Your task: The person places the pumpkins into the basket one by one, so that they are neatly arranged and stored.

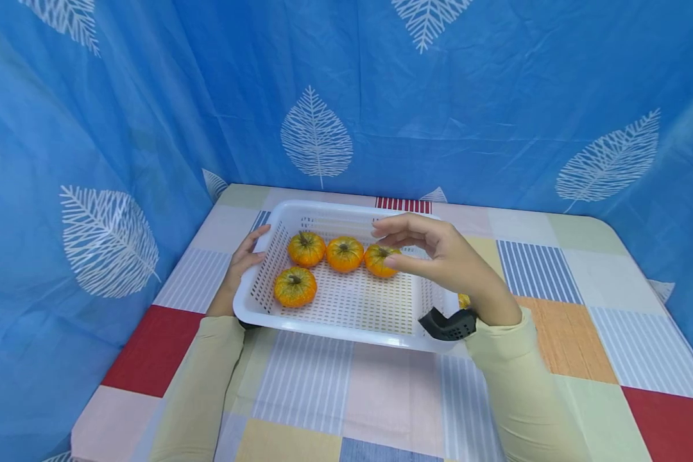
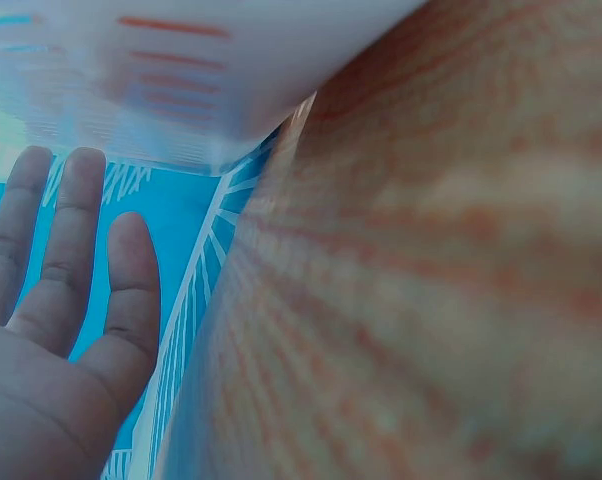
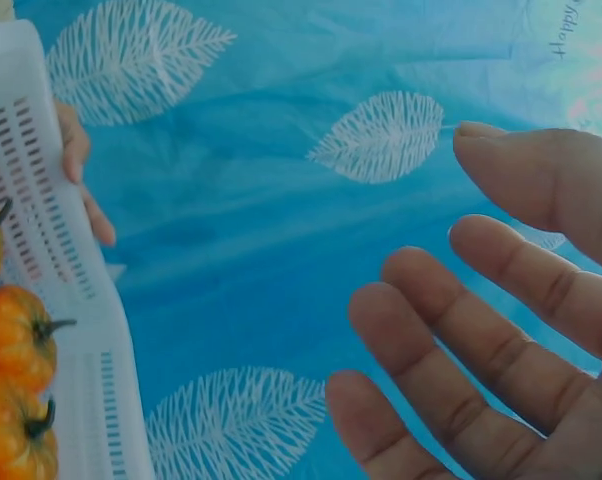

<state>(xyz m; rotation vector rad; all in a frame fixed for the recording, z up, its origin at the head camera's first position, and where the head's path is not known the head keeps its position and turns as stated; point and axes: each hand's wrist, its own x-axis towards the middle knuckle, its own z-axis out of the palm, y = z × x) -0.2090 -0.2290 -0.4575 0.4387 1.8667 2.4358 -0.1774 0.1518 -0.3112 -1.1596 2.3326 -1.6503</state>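
Note:
A white slotted plastic basket (image 1: 335, 330) stands on the table with several small orange pumpkins (image 1: 344, 254) inside. Most form a row toward the back; one pumpkin (image 1: 295, 287) sits nearer the front left. My left hand (image 1: 239, 263) is at the basket's left side, fingertips right at the rim. In the left wrist view, the fingers (image 2: 78, 190) stretch out straight beside the slotted wall. Over the basket's right part hovers my right hand (image 1: 439, 250), thumb and fingers spread, holding nothing; it overlaps the rightmost pumpkin (image 1: 376, 264). The right wrist view shows the fingers (image 3: 401, 330) loosely extended.
A yellow-orange thing (image 1: 464, 300) shows partly behind my right wrist, just outside the basket's right end. A patchwork cloth (image 1: 393, 391) covers the table. Blue curtains with white leaf prints (image 1: 316, 131) hang along the back and left edges.

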